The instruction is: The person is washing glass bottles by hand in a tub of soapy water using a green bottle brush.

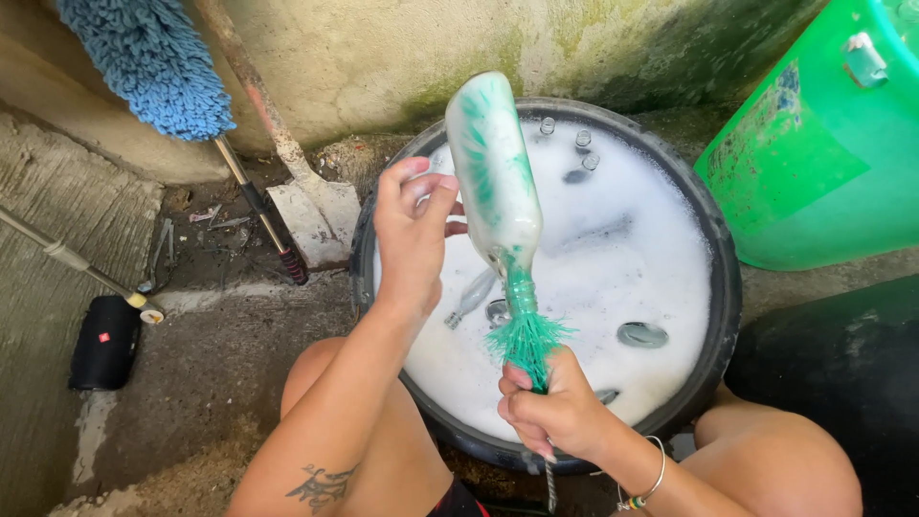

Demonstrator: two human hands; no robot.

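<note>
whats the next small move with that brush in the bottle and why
Probably push the green bottle brush back up the bottle. The right hand grips its handle with a tuft of bristles bunched outside the neck, while the left hand holds the sudsy bottle tilted over the foamy black tub.

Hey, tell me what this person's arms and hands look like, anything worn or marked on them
Both arms are bare, no sleeves or gloves. The left forearm carries a dark tattoo. The right wrist wears a thin silver bangle and a beaded bracelet. Neither the left hand nor right hand shows rings.

Green-bristled brush (525, 335), clear foam-white bottle (493, 172), black tub (713, 239), blue mop (153, 62).
</note>
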